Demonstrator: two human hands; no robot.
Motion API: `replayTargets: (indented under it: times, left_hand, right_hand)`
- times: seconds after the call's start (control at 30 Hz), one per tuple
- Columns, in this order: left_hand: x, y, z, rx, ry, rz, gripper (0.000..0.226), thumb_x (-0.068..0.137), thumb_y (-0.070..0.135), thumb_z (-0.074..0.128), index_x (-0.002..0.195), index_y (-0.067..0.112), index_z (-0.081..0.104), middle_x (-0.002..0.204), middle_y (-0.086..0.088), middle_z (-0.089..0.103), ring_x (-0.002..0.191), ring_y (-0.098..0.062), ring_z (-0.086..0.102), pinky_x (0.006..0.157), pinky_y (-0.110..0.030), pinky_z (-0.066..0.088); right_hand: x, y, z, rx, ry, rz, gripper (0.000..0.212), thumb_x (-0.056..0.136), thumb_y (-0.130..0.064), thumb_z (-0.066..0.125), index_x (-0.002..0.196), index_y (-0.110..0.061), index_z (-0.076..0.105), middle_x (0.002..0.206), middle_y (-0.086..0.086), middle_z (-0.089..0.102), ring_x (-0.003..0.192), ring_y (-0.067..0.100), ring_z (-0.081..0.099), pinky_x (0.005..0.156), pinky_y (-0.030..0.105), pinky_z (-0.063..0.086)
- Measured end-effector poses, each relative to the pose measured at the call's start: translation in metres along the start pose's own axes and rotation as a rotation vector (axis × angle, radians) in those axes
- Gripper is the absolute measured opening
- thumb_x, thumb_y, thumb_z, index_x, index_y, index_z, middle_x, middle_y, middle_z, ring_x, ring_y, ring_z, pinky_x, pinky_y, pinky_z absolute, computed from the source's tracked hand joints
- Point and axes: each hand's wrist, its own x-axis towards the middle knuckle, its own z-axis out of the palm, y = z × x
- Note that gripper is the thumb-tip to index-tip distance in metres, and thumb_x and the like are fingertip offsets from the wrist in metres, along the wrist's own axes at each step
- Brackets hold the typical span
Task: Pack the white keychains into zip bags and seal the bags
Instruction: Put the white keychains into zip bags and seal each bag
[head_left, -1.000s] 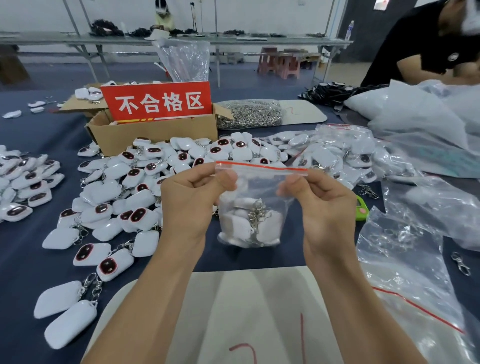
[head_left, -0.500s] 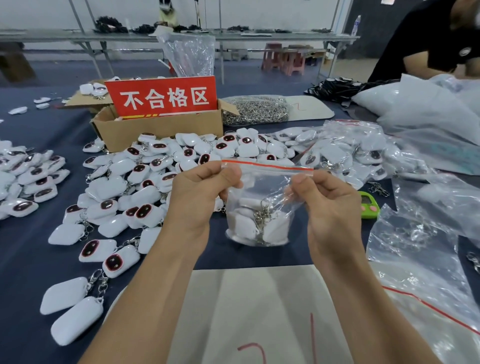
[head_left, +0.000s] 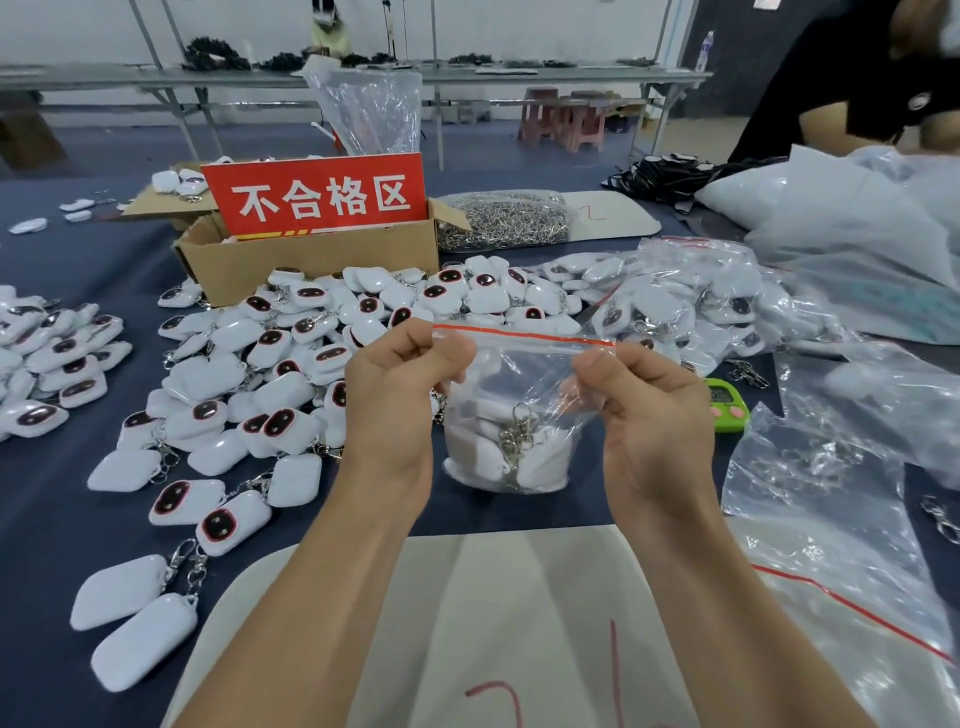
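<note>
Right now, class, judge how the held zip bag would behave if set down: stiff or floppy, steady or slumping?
Probably floppy: the zip bag wrinkles between the left hand and right hand. Likely bottom-heavy: the keychains bunch low. It would probably slump.

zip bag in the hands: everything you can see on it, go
The zip bag is small, clear, crinkled plastic with a red line along its top edge. It hangs upright, mouth up, stretched between the hands: the left hand pinches the top-left corner, the right hand the top-right. Several white keychains with metal clips sit bunched in its bottom. Whether the zip is fully closed, or the bottom touches the blue cloth, cannot be told.
</note>
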Motion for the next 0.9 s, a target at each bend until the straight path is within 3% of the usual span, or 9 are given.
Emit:
replayTargets:
  times: [0.17, 0.33, 0.4, 0.47, 0.6, 0.8, 0.9]
  left_hand:
    - [0.001, -0.004, -0.001, 0.015, -0.006, 0.019, 0.007, 0.075, 0.017, 0.082, 0.071, 0.019, 0.076, 0.066, 0.004, 0.062, 0.064, -0.008, 0.053, 0.066, -0.016, 0.047]
    - [0.001, -0.004, -0.003, 0.021, 0.021, 0.059, 0.009, 0.065, 0.029, 0.081, 0.067, 0.021, 0.078, 0.063, 0.006, 0.065, 0.059, -0.004, 0.055, 0.064, -0.014, 0.046]
    - [0.002, -0.003, -0.003, 0.034, 0.026, 0.037, 0.006, 0.068, 0.025, 0.082, 0.065, 0.022, 0.078, 0.06, 0.007, 0.064, 0.058, -0.005, 0.054, 0.063, -0.013, 0.046]
    - [0.003, -0.004, -0.003, 0.057, 0.036, 0.016, 0.02, 0.078, 0.011, 0.08, 0.061, 0.021, 0.076, 0.057, 0.008, 0.06, 0.056, -0.005, 0.051, 0.062, -0.013, 0.045]
    - [0.002, -0.005, 0.0, 0.049, 0.039, 0.014, 0.026, 0.084, -0.003, 0.073, 0.064, 0.013, 0.069, 0.055, 0.006, 0.057, 0.053, -0.005, 0.048, 0.059, -0.012, 0.043]
    - [-0.002, -0.003, 0.004, 0.04, -0.019, 0.0, 0.023, 0.084, 0.005, 0.078, 0.067, 0.021, 0.076, 0.067, 0.006, 0.066, 0.064, -0.006, 0.059, 0.064, -0.015, 0.049]
    - [-0.007, -0.002, 0.007, 0.047, -0.062, -0.015, 0.018, 0.076, 0.008, 0.084, 0.071, 0.025, 0.081, 0.075, 0.004, 0.076, 0.069, -0.009, 0.07, 0.062, -0.021, 0.055]
  right_hand:
    - [0.0, -0.001, -0.001, 0.021, -0.003, 0.011, 0.02, 0.083, -0.011, 0.073, 0.063, -0.012, 0.073, 0.06, 0.003, 0.065, 0.062, 0.017, 0.057, 0.069, 0.031, 0.047]
    - [0.0, -0.001, 0.0, 0.003, 0.009, 0.004, 0.022, 0.082, -0.01, 0.071, 0.061, -0.014, 0.073, 0.059, 0.004, 0.065, 0.061, 0.016, 0.058, 0.069, 0.032, 0.049]
    - [0.0, -0.002, 0.001, 0.012, 0.003, 0.001, 0.022, 0.081, -0.009, 0.071, 0.06, -0.015, 0.072, 0.06, 0.006, 0.066, 0.059, 0.016, 0.058, 0.067, 0.028, 0.05]
    - [0.0, -0.002, 0.001, 0.024, 0.0, 0.007, 0.021, 0.079, -0.007, 0.071, 0.059, -0.014, 0.071, 0.059, 0.008, 0.065, 0.058, 0.017, 0.058, 0.064, 0.026, 0.049]
    - [-0.001, -0.001, 0.002, 0.036, 0.008, 0.027, 0.02, 0.077, -0.007, 0.07, 0.058, -0.012, 0.068, 0.057, 0.007, 0.062, 0.058, 0.019, 0.055, 0.063, 0.029, 0.048]
    - [-0.002, 0.001, 0.004, 0.008, -0.013, -0.016, 0.02, 0.089, -0.008, 0.07, 0.07, -0.011, 0.072, 0.064, 0.006, 0.066, 0.063, 0.017, 0.058, 0.066, 0.025, 0.049]
    - [-0.004, 0.0, 0.007, 0.006, -0.027, -0.023, 0.018, 0.086, -0.008, 0.072, 0.07, -0.015, 0.075, 0.065, 0.004, 0.068, 0.063, 0.015, 0.059, 0.066, 0.024, 0.051]
